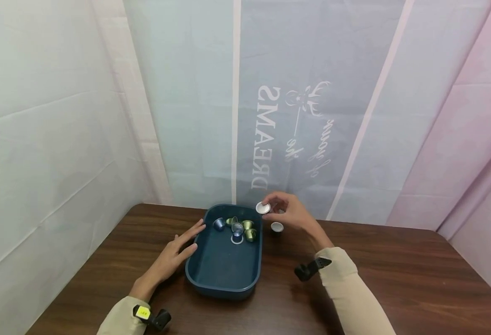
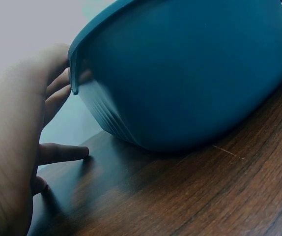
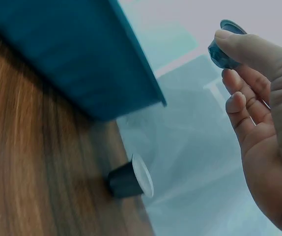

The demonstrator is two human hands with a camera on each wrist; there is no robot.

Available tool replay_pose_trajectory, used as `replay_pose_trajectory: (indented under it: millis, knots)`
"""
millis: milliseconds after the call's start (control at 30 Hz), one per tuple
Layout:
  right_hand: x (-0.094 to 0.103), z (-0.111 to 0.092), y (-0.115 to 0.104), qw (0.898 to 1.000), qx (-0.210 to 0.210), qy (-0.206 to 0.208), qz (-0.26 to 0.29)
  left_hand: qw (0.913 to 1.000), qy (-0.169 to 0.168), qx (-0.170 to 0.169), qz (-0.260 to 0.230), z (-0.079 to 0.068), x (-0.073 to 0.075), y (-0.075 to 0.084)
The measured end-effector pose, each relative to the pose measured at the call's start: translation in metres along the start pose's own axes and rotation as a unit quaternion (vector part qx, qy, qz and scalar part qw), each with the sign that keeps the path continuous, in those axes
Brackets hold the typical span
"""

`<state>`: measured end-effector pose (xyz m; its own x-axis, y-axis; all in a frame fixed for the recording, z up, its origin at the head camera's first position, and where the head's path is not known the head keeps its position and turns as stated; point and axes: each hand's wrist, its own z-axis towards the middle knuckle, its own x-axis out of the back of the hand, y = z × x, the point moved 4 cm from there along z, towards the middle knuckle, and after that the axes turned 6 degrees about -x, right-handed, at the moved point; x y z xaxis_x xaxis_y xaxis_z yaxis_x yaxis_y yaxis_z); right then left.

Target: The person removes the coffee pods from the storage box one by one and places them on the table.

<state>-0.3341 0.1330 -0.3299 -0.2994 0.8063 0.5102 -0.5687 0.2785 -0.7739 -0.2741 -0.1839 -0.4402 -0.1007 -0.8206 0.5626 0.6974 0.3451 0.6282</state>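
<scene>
My right hand (image 1: 289,211) pinches a coffee capsule (image 1: 263,208) between thumb and fingers, at the bin's far right corner. In the right wrist view this capsule (image 3: 223,53) looks blue, its rim turned up. Another capsule (image 1: 277,227) with a pale lid stands on the table just right of the bin. The dark blue plastic bin (image 1: 224,274) holds several blue and green capsules (image 1: 249,234) toward its far end. My left hand (image 1: 169,258) rests at the bin's left rim with spread fingers; in the left wrist view, two fingertips (image 2: 84,152) reach down by the tabletop.
The dark wood-grain table (image 1: 379,274) ends at a printed fabric curtain (image 1: 199,116) behind the bin. More fabric hangs on the left and right sides. Black wrist mounts (image 1: 312,269) sit on both sleeves.
</scene>
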Motion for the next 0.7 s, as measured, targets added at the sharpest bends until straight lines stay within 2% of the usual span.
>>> replay_pose_trajectory:
  millis: [167,267,500,700]
  knots:
    - [0.009,-0.010,0.013,1.000,-0.003,0.023,0.009,1.0000,-0.004,-0.001,-0.004,0.001,-0.001,0.002]
    - [0.015,-0.017,0.019,0.999,-0.019,0.037,0.012,1.0000,-0.007,-0.003,-0.006,0.001,-0.001,0.003]
    - [0.028,-0.033,0.058,0.995,-0.077,0.069,0.002,0.9999,-0.003,-0.011,0.001,0.001,0.000,0.003]
    - [0.034,-0.047,0.075,0.992,-0.088,0.086,0.010,1.0000,-0.001,0.002,0.007,0.000,-0.001,0.002]
